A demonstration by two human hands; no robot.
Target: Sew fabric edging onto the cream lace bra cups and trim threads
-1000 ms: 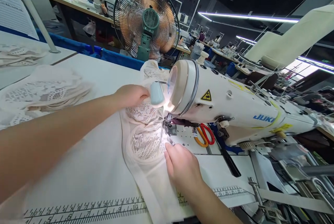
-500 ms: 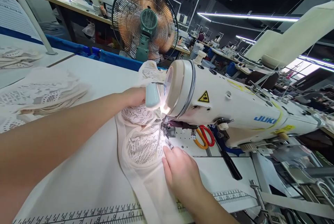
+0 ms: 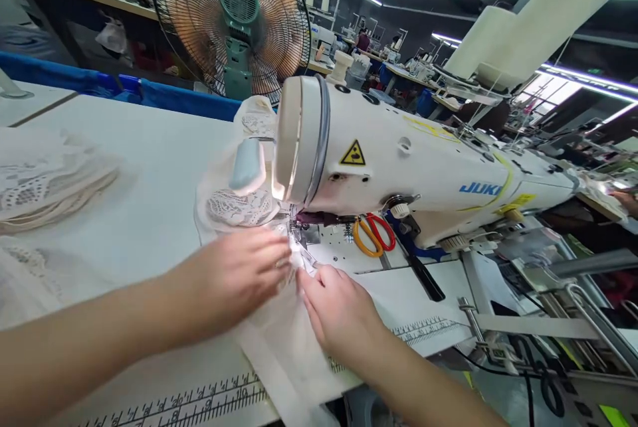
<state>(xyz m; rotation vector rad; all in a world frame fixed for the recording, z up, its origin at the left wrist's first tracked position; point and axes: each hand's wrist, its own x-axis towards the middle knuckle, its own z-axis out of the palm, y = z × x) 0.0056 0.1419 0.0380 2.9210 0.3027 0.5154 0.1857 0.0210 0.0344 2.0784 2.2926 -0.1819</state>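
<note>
A cream lace bra (image 3: 239,206) lies under the needle area of a white sewing machine (image 3: 389,155). Its far cup shows lace, while my hands cover much of the nearer cup. My left hand (image 3: 234,274) rests over that nearer part, fingers extended and slightly bent, their tips close to the presser foot (image 3: 298,224). The left thumb is hidden and the hand is a little blurred. Just to the right, my right hand (image 3: 341,307) is closed around a thin metal tool (image 3: 308,261) that looks like tweezers, its tip pointing at the presser foot.
Scissors with orange and red handles (image 3: 373,234) lie on the machine bed beside a black-handled tool (image 3: 426,274). Stacked lace pieces (image 3: 54,181) are at left. A ruler strip (image 3: 199,407) runs along the table's front. A large fan (image 3: 234,22) stands behind the table.
My left hand has come back from the far cup, behind the machine head, to the nearer cup beside my right hand. The view has shifted right and down.
</note>
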